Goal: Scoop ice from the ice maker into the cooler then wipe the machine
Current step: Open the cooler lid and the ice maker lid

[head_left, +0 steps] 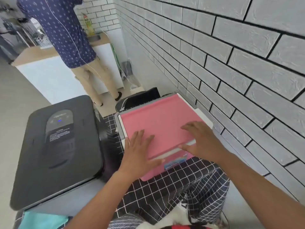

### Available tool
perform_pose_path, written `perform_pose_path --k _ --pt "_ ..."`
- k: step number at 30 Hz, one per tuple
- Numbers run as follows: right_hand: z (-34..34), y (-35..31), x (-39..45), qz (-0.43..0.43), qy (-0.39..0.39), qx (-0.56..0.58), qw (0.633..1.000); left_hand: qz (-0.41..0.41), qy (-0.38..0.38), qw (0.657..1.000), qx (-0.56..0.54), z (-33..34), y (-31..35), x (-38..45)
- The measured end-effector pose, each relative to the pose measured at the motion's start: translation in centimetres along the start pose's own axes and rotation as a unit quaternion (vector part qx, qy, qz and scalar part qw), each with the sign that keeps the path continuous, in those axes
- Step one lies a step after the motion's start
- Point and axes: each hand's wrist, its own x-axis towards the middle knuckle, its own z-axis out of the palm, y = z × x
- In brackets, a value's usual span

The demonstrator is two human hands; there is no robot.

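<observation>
A pink cooler with a white rim sits on a black-and-white checked cloth, its lid down. My left hand lies flat on the lid's near left part, fingers straight. My right hand rests flat on the lid's near right edge, fingers spread. To the left stands the dark grey ice maker, lid closed, a small blue light lit on its control panel. No scoop or ice is in view.
A grey brick-pattern wall runs close along the right. A teal cloth lies at the bottom left. Another person stands at a white counter behind. A black item lies behind the cooler.
</observation>
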Motion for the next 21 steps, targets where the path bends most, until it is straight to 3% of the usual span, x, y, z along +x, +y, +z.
perform_pose_path --k 3,7,18,21 --pt "0.2 1.5 1.8 -0.033 -0.077 -0.068 0.994 0.005 -0.009 0.997 0.074 0.1 -0.2 0.8" --pt "1.1 3.2 3.2 -0.046 -0.122 -0.137 0.982 -0.002 0.011 0.997 0.072 0.9 -0.2 0.8" --pt "0.9 4.4 3.6 -0.071 -0.104 -0.146 0.981 0.066 0.094 0.986 0.121 0.4 -0.1 0.5" --pt "-0.4 4.0 3.4 -0.091 -0.021 -0.106 0.990 0.081 0.178 0.977 0.086 -0.3 0.2 0.2"
